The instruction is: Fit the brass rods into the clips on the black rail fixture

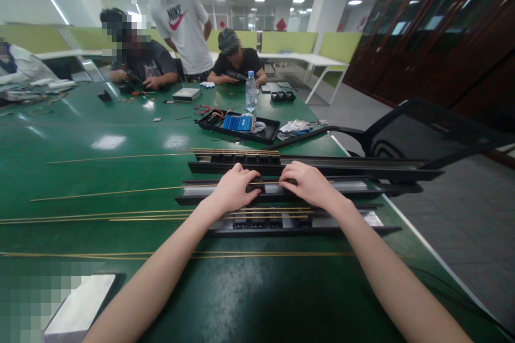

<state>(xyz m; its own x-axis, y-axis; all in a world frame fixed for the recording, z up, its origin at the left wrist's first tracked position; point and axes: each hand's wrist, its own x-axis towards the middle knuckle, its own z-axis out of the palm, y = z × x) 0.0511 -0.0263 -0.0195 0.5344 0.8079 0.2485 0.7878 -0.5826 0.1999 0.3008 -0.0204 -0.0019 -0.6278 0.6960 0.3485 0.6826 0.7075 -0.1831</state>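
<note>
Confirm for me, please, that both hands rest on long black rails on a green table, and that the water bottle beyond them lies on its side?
Not quite: the head view shows the water bottle standing upright, not lying on its side. The rest holds: the left hand and the right hand rest on long black rails on the green table.

The desk (100, 171) is gleaming a smooth, glossy green and mirroring the ceiling lights. Thin rods (120, 191) lying across it are shining like brass. The long rails (354, 187) are showing dull silver metal edged in matt black. The bottle (250, 91) is looking like clear plastic, and the cabinets (442, 37) are glinting as dark polished wood.
</note>
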